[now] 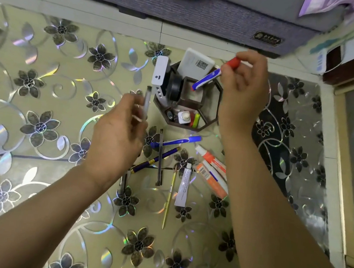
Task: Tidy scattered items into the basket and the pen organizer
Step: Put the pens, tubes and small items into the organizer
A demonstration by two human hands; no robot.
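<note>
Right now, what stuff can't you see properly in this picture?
All in the head view:
- Left hand: the clear pen it holds is motion-blurred; its lower end is hidden by the fingers.
- Right hand: fingers cover the middle of the red-capped marker.
- Pen organizer: the power bank hides its back compartment.
- QR label on the power bank: too small to read.
- Bed: cut off by the top edge.

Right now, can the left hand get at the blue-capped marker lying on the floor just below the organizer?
Probably not yet. The blue-capped marker lies uncovered beside the left hand, so the path looks free, but that hand already pinches a clear thin pen and would need to drop it first.
</note>
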